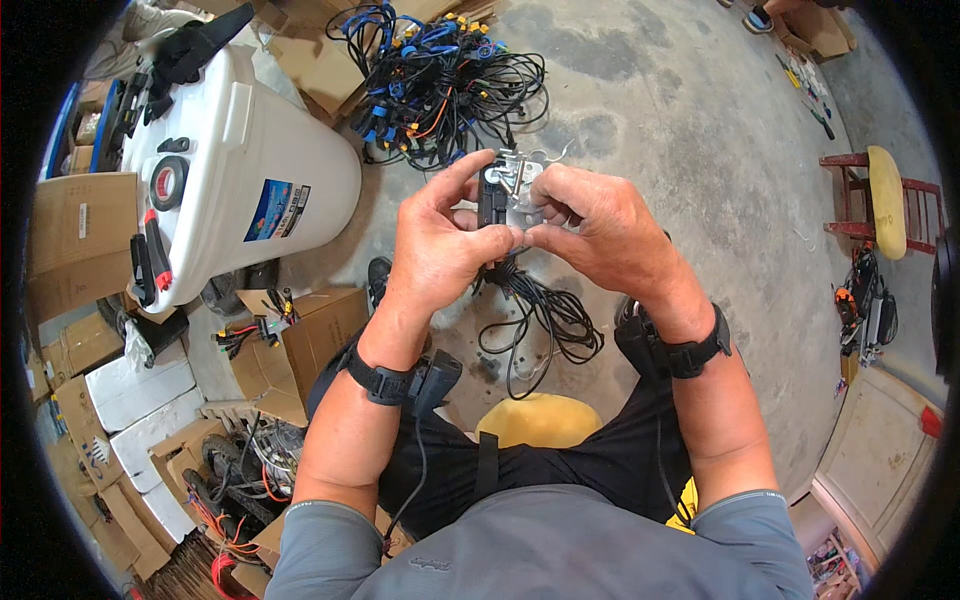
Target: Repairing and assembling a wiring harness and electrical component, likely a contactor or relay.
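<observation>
My left hand (435,250) holds a small device with a black body (492,197) and silver metal plate and levers (515,172), up in front of me at the centre. My right hand (600,230) grips the metal part's right side with curled fingers, partly hiding it. Both thumbs meet at its lower edge. A loose coil of black cable (540,330) hangs or lies beneath the hands; where it connects is hidden. A large tangle of black cables with blue and yellow connectors (435,85) lies on the floor beyond.
A white tub (300,190) at left carries tape (166,183) and tools (160,250) on top. Cardboard boxes (80,230) crowd the left side. A red stool with yellow cushion (884,200), scattered tools (805,95) and another person's foot (758,20) are at right. My yellow seat (530,420) shows below.
</observation>
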